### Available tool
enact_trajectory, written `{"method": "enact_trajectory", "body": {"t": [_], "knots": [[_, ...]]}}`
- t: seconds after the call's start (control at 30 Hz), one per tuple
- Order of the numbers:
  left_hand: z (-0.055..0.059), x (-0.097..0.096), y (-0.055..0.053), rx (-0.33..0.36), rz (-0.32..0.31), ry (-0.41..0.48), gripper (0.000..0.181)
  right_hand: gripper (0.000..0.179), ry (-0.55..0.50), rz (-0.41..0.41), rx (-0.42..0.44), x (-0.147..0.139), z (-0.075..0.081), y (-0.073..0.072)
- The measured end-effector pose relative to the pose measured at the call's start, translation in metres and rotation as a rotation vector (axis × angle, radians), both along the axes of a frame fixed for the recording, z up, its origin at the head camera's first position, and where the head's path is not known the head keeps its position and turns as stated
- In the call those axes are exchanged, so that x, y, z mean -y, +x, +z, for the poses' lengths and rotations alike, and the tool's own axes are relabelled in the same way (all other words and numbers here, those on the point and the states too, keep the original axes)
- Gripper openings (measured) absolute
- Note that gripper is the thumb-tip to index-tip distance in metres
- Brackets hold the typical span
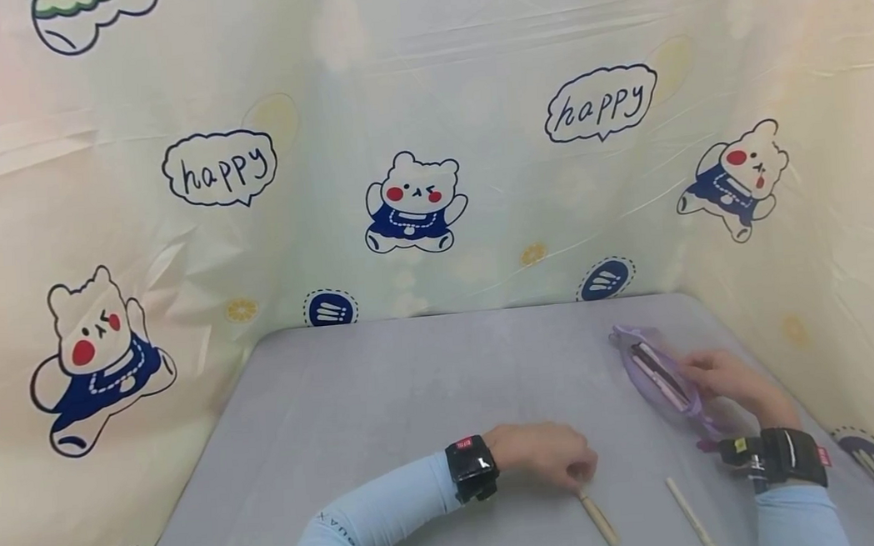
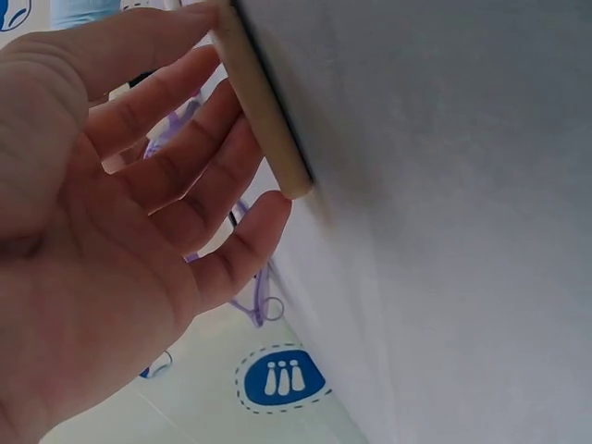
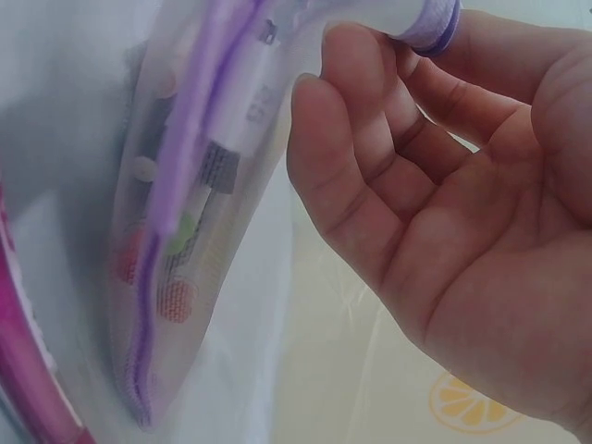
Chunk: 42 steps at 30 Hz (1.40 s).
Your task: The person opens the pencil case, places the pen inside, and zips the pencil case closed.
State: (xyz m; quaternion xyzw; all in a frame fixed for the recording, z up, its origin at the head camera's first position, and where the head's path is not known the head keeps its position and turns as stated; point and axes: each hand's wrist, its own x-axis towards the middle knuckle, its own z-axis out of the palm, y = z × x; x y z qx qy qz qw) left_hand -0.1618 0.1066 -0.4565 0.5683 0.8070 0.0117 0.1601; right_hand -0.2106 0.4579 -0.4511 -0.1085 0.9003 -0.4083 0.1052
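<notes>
At the front of the table, my left hand (image 1: 549,456) pinches one end of a short pale wooden stick (image 1: 598,522). The left wrist view shows the thumb at the upper end of this rounded stick (image 2: 264,111), the other fingers loosely bent along it. On the right, my right hand (image 1: 729,376) holds the edge of a translucent purple zip pouch (image 1: 639,377). In the right wrist view, thumb and fingertips grip its purple rim. Dark and pale slim contents show through the pouch (image 3: 148,305), which has coloured dots; the rest is hidden.
A second pale stick (image 1: 692,515) lies between the two arms, near the front edge. A magenta item (image 1: 709,446) is beside the right wrist, partly hidden by the wrist camera. The grey table (image 1: 413,375) is bordered by a printed curtain (image 1: 489,136) behind and at the sides.
</notes>
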Motion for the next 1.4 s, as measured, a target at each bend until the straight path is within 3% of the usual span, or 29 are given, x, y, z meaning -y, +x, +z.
{"method": "enact_trajectory", "body": {"t": [0.33,0.87,1.07,1.23,1.4], "knots": [[-0.006,-0.002,0.001,-0.053,-0.001,-0.028,0.018,0.029,0.012,-0.006,-0.004,0.002,0.002,0.001],[-0.003,-0.003,-0.004,-0.005,-0.006,-0.028,0.013,0.031,0.027,-0.01,0.015,0.004,0.004,0.002],[-0.003,-0.001,-0.008,0.039,0.046,0.018,0.006,0.033,0.038,-0.016,0.039,0.007,0.005,0.003],[-0.002,0.001,-0.012,0.138,0.145,0.054,0.007,0.032,0.047,-0.014,0.035,0.009,0.007,0.004],[0.0,0.001,-0.018,0.184,0.224,0.115,0.01,0.033,0.072,-0.022,0.033,0.012,0.01,0.005]]}}
